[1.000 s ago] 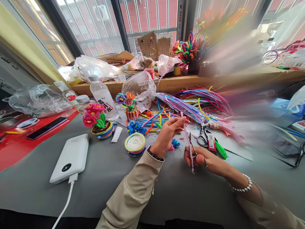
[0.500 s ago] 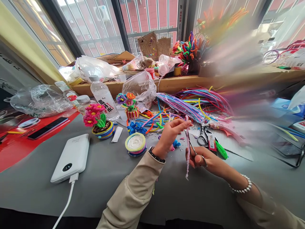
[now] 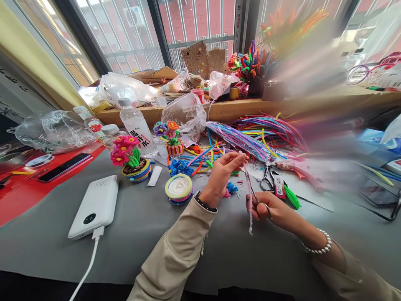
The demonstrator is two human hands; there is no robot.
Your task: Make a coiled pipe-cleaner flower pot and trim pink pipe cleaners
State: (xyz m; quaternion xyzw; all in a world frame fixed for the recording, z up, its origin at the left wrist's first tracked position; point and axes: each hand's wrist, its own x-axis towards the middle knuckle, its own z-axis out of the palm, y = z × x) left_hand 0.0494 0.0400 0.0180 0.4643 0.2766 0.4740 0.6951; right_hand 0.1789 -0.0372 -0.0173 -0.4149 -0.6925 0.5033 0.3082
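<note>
My left hand (image 3: 223,173) pinches the top end of a pale pink pipe cleaner (image 3: 249,200) that hangs down over the grey table (image 3: 140,234). My right hand (image 3: 272,211) grips small scissors (image 3: 254,196), whose blades point up against the pipe cleaner just below my left fingers. A second pair of scissors (image 3: 266,177) lies on the table right behind my right hand. Small pink and blue fuzzy scraps (image 3: 230,189) lie under my left hand.
A heap of coloured pipe cleaners (image 3: 250,136) fills the middle back. Two pipe-cleaner flower pots (image 3: 130,161) (image 3: 171,140), a round coil (image 3: 178,189), water bottles (image 3: 138,129), a white power bank (image 3: 95,207) with cable and a phone (image 3: 64,167) lie to the left. The wooden sill (image 3: 238,106) is cluttered.
The pipe cleaner swung slightly and its lower end shifted. My right hand with the scissors edged up and closer to my left fingers.
</note>
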